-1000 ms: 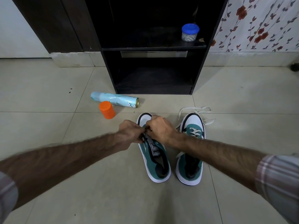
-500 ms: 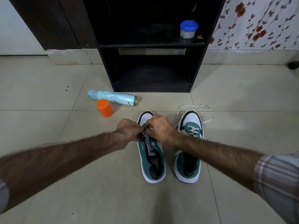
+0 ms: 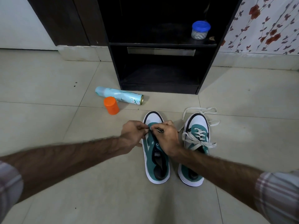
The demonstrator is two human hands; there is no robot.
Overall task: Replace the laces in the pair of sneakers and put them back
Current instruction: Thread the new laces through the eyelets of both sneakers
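Shelf: black wooden open shelf unit (image 3: 161,44); clear blue-lidded jar (image 3: 200,30) of white bits on it
Sneakers: teal-and-white pair before shelf, left sneaker (image 3: 155,152), laced right sneaker (image 3: 196,143)
Hands: left hand (image 3: 133,135), right hand (image 3: 166,139) pinching dark lace (image 3: 159,130) at left sneaker, as before

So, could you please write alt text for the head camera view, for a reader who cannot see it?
Two hands, left hand and right hand, pinch a dark lace at the front eyelets of the left green sneaker on a tiled floor. Beside it stands the right sneaker with loose white laces; behind lie a spray can, an orange cap and a black shelf.
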